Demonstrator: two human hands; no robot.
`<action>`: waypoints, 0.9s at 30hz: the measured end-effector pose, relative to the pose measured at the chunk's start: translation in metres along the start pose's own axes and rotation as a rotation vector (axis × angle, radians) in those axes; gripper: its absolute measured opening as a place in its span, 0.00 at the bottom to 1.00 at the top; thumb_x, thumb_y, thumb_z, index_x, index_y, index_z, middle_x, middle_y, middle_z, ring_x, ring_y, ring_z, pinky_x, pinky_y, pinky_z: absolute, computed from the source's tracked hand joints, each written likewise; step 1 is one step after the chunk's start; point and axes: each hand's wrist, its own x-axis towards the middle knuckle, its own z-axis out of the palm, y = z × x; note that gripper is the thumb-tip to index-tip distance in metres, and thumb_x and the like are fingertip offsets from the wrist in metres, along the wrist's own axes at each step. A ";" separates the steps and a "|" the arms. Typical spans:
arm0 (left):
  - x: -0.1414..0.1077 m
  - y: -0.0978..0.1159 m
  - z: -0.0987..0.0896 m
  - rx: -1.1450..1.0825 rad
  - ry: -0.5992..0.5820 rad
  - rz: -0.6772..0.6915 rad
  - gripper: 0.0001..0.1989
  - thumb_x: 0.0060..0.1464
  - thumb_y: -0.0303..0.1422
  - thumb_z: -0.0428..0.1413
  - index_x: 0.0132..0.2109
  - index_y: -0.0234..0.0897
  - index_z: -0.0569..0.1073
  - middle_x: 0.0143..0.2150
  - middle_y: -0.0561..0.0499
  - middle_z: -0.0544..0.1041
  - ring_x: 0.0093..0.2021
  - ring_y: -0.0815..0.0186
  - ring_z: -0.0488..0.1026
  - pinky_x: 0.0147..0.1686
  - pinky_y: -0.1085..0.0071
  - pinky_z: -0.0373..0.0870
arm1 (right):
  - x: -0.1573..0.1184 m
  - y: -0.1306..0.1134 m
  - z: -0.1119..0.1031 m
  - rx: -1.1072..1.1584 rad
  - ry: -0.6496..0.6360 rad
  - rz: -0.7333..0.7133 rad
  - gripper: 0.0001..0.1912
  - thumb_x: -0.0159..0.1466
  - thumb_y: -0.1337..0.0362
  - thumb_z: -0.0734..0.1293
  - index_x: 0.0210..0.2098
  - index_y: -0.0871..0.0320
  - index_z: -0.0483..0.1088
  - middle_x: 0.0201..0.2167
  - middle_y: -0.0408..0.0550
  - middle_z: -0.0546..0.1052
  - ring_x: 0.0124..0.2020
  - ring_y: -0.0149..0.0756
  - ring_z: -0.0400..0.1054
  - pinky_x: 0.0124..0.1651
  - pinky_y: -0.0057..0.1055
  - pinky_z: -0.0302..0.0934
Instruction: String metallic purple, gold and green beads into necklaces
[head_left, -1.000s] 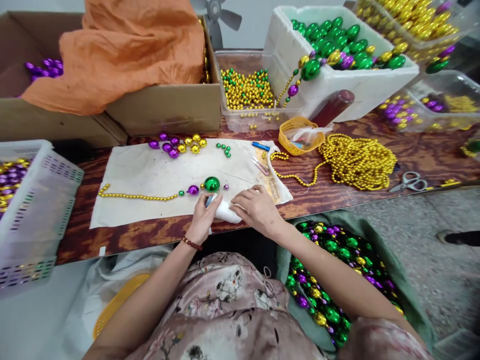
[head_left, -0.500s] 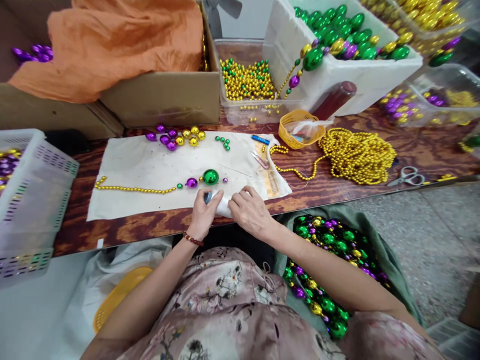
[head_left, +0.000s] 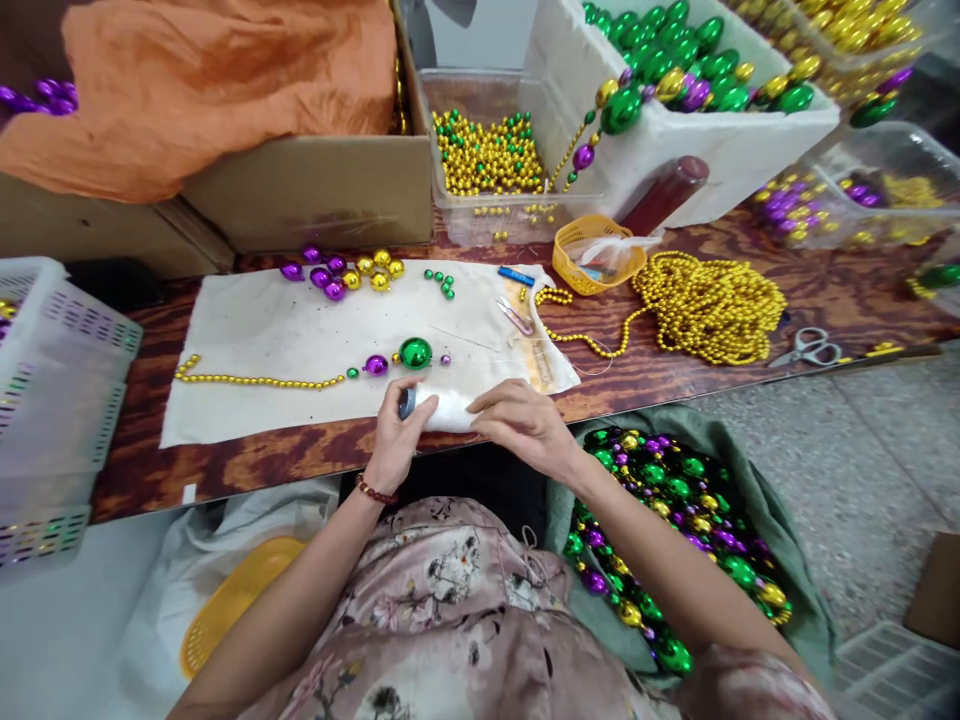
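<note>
My left hand [head_left: 397, 430] is closed around the dark end of a white spool of thread [head_left: 448, 411], held sideways at the table's front edge. At the spool's other end, the thumb and fingers of my right hand [head_left: 525, 425] pinch it; any loose thread there is too fine to see. Just behind lies a row of beads on a white cloth [head_left: 255, 320]: a gold bead chain [head_left: 262, 380], a small green bead [head_left: 352, 373], a purple bead [head_left: 376, 365], a large green bead [head_left: 415, 353] and a small purple bead [head_left: 445, 359]. A needle [head_left: 457, 335] rests near them.
Loose purple beads [head_left: 324, 272], gold beads [head_left: 380, 268] and green beads [head_left: 441, 283] lie along the cloth's back. Thread snips [head_left: 514, 317], a gold bead pile [head_left: 709, 305] and scissors [head_left: 808, 348] are rightward. Bead boxes, including a foam box [head_left: 720, 150], line the back.
My right hand has shifted right and opened out somewhat, uncovering more of the white spool. My left hand keeps its hold, and the view has moved slightly.
</note>
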 end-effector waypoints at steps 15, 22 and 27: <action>-0.004 0.038 -0.019 0.097 -0.294 0.048 0.22 0.57 0.44 0.60 0.55 0.41 0.74 0.54 0.45 0.75 0.50 0.57 0.72 0.46 0.69 0.70 | -0.016 0.003 0.030 0.131 0.098 0.134 0.29 0.64 0.58 0.73 0.61 0.56 0.62 0.56 0.56 0.71 0.57 0.44 0.68 0.57 0.40 0.66; -0.007 0.036 -0.002 0.165 -0.079 0.001 0.17 0.55 0.46 0.61 0.44 0.39 0.76 0.37 0.51 0.74 0.32 0.67 0.66 0.30 0.74 0.65 | -0.009 -0.010 0.025 -0.134 0.206 0.010 0.11 0.71 0.61 0.66 0.52 0.54 0.70 0.52 0.55 0.74 0.56 0.43 0.67 0.57 0.44 0.64; -0.010 0.041 0.004 0.191 -0.066 0.009 0.15 0.53 0.44 0.61 0.43 0.39 0.76 0.36 0.52 0.73 0.32 0.67 0.66 0.30 0.74 0.65 | -0.003 -0.012 0.029 -0.190 0.253 -0.043 0.05 0.72 0.65 0.64 0.41 0.57 0.72 0.41 0.51 0.76 0.46 0.40 0.69 0.50 0.39 0.65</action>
